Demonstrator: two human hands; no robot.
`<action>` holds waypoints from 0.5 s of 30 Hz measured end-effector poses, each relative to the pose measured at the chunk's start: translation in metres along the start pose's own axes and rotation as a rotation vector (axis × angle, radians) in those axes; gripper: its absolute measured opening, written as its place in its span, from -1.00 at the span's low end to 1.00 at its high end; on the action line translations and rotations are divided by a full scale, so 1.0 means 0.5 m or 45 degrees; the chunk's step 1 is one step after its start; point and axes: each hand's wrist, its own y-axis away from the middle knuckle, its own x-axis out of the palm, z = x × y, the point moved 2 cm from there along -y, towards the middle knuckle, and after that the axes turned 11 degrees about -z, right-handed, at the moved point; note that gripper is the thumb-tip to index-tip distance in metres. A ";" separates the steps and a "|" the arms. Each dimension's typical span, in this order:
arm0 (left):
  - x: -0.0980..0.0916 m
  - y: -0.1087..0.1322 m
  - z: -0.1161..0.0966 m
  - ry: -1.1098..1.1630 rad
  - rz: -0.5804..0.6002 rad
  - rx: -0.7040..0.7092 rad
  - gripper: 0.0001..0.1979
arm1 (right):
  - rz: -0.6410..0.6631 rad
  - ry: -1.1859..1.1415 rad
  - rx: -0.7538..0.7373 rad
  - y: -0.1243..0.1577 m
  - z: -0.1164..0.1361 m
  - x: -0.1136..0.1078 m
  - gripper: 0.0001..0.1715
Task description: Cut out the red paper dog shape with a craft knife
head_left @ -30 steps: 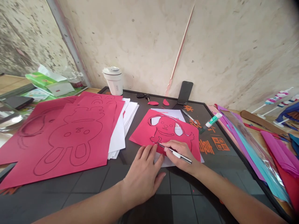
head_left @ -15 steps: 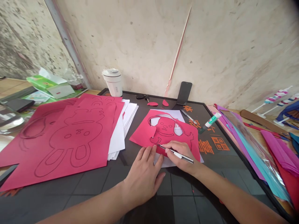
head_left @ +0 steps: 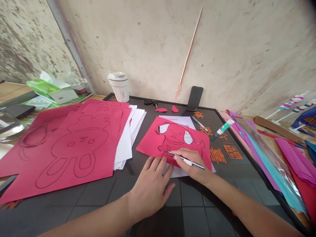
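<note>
A red sheet (head_left: 148, 142) with a dog drawn in dark line lies on white paper (head_left: 181, 172); both ear shapes are cut out, and white shows through. My right hand (head_left: 189, 162) grips a slim silver craft knife (head_left: 191, 162), its tip on the sheet by the dog's leg outline. My left hand (head_left: 153, 182) rests flat with fingers spread, fingertips pressing the sheet's near edge just left of the knife tip. Beyond the sheet lie two cut-out red ear pieces (head_left: 161, 110).
At left, large red sheets with a rabbit drawing (head_left: 106, 158) overlap a white paper stack (head_left: 124, 149). A white cup (head_left: 119, 87), keys (head_left: 155, 103) and a leaning phone (head_left: 195, 98) stand or lie along the back. A glue stick (head_left: 225, 127) and coloured papers (head_left: 261, 154) are at right.
The red sheet, which bulged up around the left ear, now lies flatter. My right hand and the knife have shifted very slightly; my left hand stays nearly in place.
</note>
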 end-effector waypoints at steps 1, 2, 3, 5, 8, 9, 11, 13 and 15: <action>0.000 -0.001 0.000 0.000 0.000 0.004 -0.58 | 0.009 -0.004 0.001 0.000 -0.001 0.001 -0.71; 0.000 -0.001 -0.001 0.001 0.001 0.004 -0.58 | 0.018 -0.009 0.004 0.000 -0.003 0.002 -0.71; 0.000 -0.001 -0.001 0.003 0.004 0.000 -0.59 | 0.026 -0.013 0.005 0.000 -0.004 0.002 -0.71; 0.000 -0.001 -0.002 0.009 0.010 -0.016 -0.60 | 0.042 -0.012 -0.005 0.000 -0.005 0.004 -0.70; -0.001 -0.001 -0.002 0.014 0.013 -0.035 -0.61 | 0.051 -0.002 -0.036 0.000 -0.002 0.005 -0.70; -0.001 0.000 -0.001 0.013 0.013 -0.037 -0.61 | 0.049 0.003 -0.048 0.000 -0.001 0.005 -0.71; -0.002 0.000 -0.001 0.008 0.009 -0.040 -0.61 | 0.045 0.016 -0.084 0.001 0.002 0.006 -0.71; -0.002 0.000 0.000 -0.006 0.010 -0.041 -0.60 | 0.043 0.035 -0.140 0.002 0.003 0.007 -0.70; -0.002 0.001 -0.001 -0.024 0.013 -0.037 -0.60 | 0.031 0.056 -0.194 0.003 0.002 0.008 -0.70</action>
